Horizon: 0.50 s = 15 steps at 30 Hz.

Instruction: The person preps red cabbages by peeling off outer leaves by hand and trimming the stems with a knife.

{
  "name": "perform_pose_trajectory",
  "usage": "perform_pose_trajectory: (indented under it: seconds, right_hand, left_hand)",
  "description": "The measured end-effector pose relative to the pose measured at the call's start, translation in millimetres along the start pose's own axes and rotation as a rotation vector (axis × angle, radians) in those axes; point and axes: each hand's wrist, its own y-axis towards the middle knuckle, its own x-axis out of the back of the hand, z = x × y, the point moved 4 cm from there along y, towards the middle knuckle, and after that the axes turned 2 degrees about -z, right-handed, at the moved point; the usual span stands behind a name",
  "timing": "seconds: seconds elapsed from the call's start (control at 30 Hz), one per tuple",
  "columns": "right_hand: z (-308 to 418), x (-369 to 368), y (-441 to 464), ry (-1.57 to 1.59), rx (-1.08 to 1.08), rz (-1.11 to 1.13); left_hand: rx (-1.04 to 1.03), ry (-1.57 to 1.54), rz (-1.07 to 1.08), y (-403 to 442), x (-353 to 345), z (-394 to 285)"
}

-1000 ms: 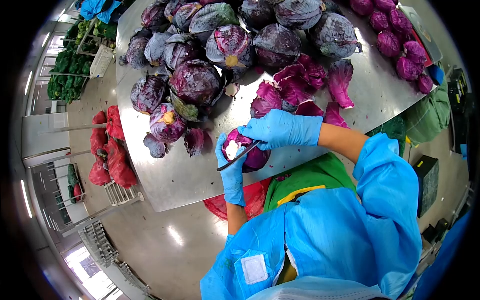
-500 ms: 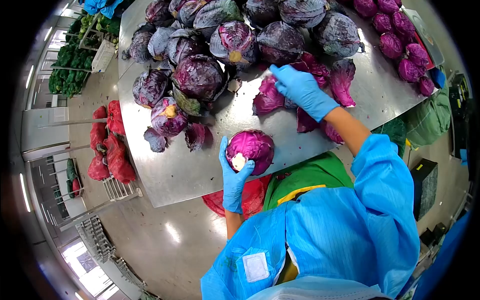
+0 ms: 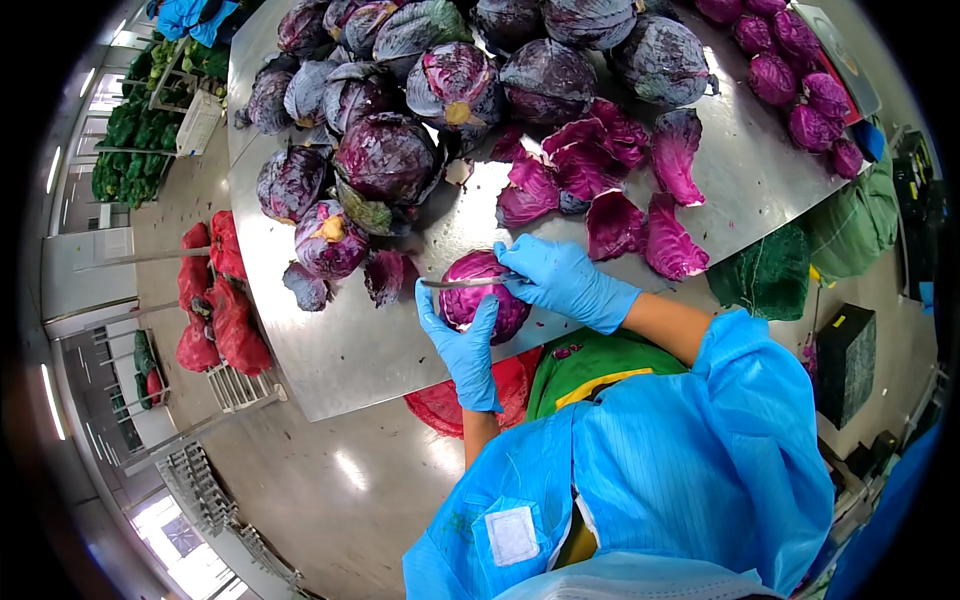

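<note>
A trimmed red cabbage (image 3: pixel 497 312) rests at the near edge of the metal table (image 3: pixel 340 355). My left hand (image 3: pixel 462 345), in a blue glove, grips it from the left side with thumb and fingers. Closed around a knife (image 3: pixel 472 283), my gloved right hand (image 3: pixel 568 283) is at the cabbage's right side. The blade lies across the cabbage and points left, toward my left fingertips. Loose purple leaves (image 3: pixel 615 225) are scattered beyond my right hand. The knife's handle is hidden in my grip.
Untrimmed dark cabbages (image 3: pixel 390 158) are heaped at the table's far left and middle. Smaller bright purple cabbages (image 3: pixel 773 78) sit at the far right. Red net sacks (image 3: pixel 238 325) lie left of the table. A green sack (image 3: pixel 610 375) hangs at the near edge.
My right hand has come back from the loose leaves to the cabbage, and the knife blade now shows across it. More loose leaves are visible where my hand was.
</note>
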Motion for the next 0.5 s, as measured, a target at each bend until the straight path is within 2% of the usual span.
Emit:
perform_pose_trajectory:
  seconds: [0.03,0.07,0.13,0.17,0.2,0.23,0.27,0.3,0.37,0.43,0.5]
  right_hand:
    - [3.6,1.5,1.8,-0.075,0.060,-0.015]
    - [0.5,-3.0,3.0,-0.093,0.079,-0.026]
    - [-17.5,-12.1,9.4,-0.132,0.114,-0.053]
    - [-25.2,-8.3,16.6,-0.363,0.145,-0.066]
    - [-44.4,-1.2,23.3,-0.427,0.174,-0.096]
    - [-80.2,5.1,23.4,-0.365,-0.041,-0.130]
    - [-106.1,8.2,24.2,-0.488,-0.023,-0.088]
    - [-96.4,29.5,33.9,-0.373,-0.201,-0.161]
    - [-61.4,42.5,44.5,-0.334,-0.130,-0.174]
    - [-30.9,24.4,41.6,-0.006,-0.176,0.148]
    - [-11.8,3.9,39.0,0.229,-0.268,0.435]
  left_hand:
    - [0.004,-0.031,-0.030,-1.3,1.4,0.8]
    - [0.142,-0.093,0.021,-1.6,1.7,3.1]
    - [0.152,-0.080,-0.001,-2.2,1.9,-1.3]
    - [0.158,-0.078,-0.013,-3.3,2.1,-2.0]
    - [0.132,-0.107,-0.011,-4.1,4.7,-3.3]
    - [0.151,-0.187,0.005,-5.6,10.2,-0.7]
    - [0.168,-0.272,0.018,-7.6,16.2,4.3]
    - [0.189,-0.357,0.030,-8.9,17.4,3.4]
    - [-0.014,-0.082,0.054,-9.1,16.2,-9.9]
    - [-0.290,0.210,0.101,-5.3,6.6,-26.7]
    - [-0.472,0.562,0.156,-1.2,0.4,-42.1]
